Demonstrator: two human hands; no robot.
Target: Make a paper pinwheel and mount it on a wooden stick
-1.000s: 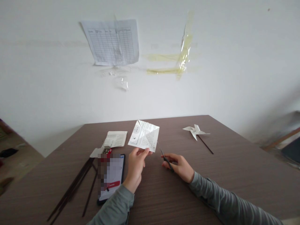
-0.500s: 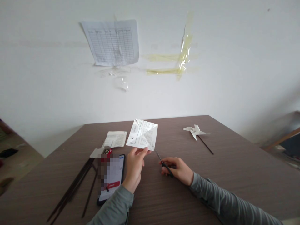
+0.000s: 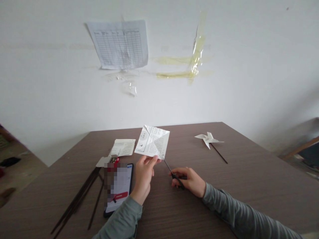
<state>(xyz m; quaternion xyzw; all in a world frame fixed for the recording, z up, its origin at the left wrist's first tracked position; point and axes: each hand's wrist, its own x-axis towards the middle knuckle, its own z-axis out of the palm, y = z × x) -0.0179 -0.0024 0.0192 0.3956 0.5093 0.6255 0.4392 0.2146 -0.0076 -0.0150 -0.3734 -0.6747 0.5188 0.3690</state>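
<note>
— Now, which hand has which item?

— Right hand (image 3: 190,181), nearest, is closed through the handles of the scissors (image 3: 171,171); the blades meet the paper's near corner. Left hand (image 3: 144,174) pinches the creased paper square (image 3: 152,142) at its near edge, raised off the table (image 3: 249,186).

— Handling properties?

— Probably light, thin, floppy — easily torn. Grip close to the cut line; a far grip would likely let the sheet sag.
</note>
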